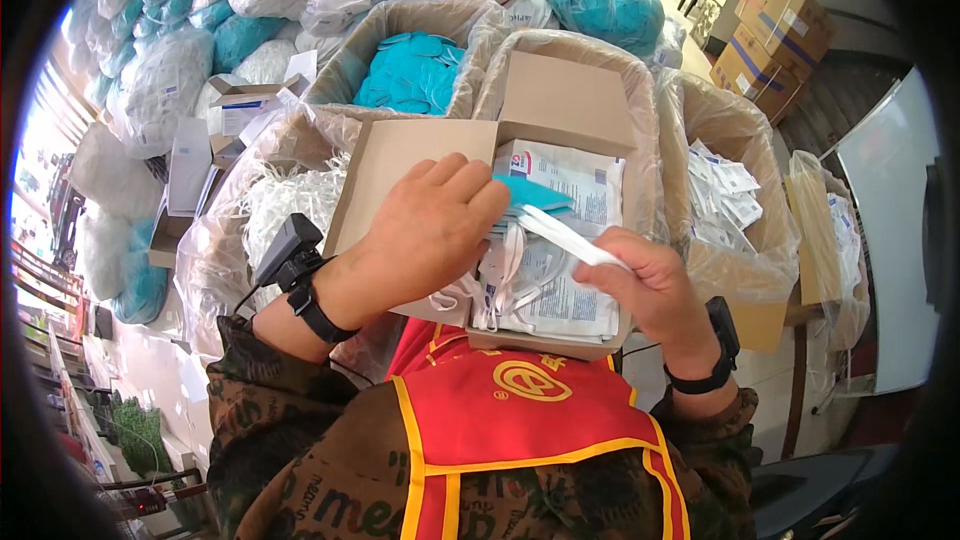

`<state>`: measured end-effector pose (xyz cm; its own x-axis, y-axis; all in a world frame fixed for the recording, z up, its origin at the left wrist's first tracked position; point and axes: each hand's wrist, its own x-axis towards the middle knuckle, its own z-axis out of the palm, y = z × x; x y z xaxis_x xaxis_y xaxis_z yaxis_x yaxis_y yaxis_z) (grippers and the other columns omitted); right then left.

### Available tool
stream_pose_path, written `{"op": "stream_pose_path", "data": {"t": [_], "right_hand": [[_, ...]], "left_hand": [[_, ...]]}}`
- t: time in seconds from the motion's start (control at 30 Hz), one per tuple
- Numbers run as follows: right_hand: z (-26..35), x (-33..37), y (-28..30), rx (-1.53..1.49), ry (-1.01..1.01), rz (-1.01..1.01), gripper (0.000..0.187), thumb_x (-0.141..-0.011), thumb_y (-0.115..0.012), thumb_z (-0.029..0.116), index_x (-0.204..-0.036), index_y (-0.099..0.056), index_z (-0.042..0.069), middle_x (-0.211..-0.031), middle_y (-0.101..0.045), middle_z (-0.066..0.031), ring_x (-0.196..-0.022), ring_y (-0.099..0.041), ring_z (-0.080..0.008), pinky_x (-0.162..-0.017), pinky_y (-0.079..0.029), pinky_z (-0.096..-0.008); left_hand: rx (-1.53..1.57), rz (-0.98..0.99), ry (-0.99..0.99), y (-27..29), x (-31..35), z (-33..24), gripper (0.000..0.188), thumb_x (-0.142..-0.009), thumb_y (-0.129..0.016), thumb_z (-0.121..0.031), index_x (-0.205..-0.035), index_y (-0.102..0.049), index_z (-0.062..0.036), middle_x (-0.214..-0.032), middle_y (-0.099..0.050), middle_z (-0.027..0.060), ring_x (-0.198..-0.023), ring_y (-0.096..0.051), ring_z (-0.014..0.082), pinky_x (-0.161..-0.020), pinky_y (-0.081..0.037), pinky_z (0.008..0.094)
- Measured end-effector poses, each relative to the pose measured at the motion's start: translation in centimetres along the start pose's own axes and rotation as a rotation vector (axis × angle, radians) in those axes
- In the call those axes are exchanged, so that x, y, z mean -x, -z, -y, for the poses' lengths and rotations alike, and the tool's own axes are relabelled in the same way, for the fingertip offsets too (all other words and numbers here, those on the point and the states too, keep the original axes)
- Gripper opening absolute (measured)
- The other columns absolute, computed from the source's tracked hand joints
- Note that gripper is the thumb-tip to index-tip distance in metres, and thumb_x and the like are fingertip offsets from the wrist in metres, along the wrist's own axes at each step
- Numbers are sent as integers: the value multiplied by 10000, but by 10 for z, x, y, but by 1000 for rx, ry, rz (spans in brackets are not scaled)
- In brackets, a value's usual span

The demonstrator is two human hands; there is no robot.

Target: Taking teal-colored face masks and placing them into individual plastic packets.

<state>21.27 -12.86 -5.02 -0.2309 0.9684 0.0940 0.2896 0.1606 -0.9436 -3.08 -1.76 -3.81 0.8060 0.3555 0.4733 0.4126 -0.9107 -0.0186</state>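
My left hand (425,215) is closed on a folded teal face mask (535,194), above an open cardboard box (540,347). A white strap (565,234) stretches from the mask to my right hand (650,280), which pinches its end between thumb and fingers. Inside the box lie printed white packets (590,302), with loose white straps (500,290) hanging over them. My left fingertips are partly hidden behind the hand.
Behind the box, a lined carton holds a pile of teal pieces (410,72). White strips (295,202) fill a lined bin at left; small white packets (722,188) lie in one at right. Stuffed clear bags (168,88) are heaped at far left, and taped cartons (768,50) stand far right.
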Motion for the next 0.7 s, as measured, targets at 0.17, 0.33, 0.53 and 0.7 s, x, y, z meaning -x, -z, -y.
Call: {"op": "stream_pose_path", "data": {"t": [0.17,0.33,0.53,0.7], "right_hand": [[30,-6,-17,-245,-124,102,115,-921,-613,106,-958,-665,11,-731,-558,-22,-701,-544,-95,-617,-448,-281],[29,-25,-6,975,529,-63,137,-809,-662,160,-905,-604,81,-720,-581,-63,-673,-618,-258,-524,-479,-362],[56,17,-11,940,521,344,168,-831,-638,232,-743,-536,134,-629,-488,-39,-577,-559,-201,-471,-453,-358],[84,51,7,712,324,567,139,-807,-659,240,-756,-577,141,-634,-496,-20,-562,-552,-192,-449,-437,-362]], "left_hand": [[143,4,-21,-26,1,-14,421,-574,-777,-142,-900,-517,-84,-856,-533,73,-831,-559,269,-693,-457,382],[328,111,-10,-22,4,-27,412,-594,-804,-197,-882,-532,-86,-824,-554,75,-792,-586,299,-656,-480,408],[356,254,-281,26,23,-33,218,-694,-692,-205,-817,-543,-105,-724,-532,47,-683,-591,238,-577,-486,357],[407,298,-477,75,36,-37,134,-726,-605,-182,-746,-493,-111,-667,-429,6,-595,-511,151,-469,-420,279]]}}
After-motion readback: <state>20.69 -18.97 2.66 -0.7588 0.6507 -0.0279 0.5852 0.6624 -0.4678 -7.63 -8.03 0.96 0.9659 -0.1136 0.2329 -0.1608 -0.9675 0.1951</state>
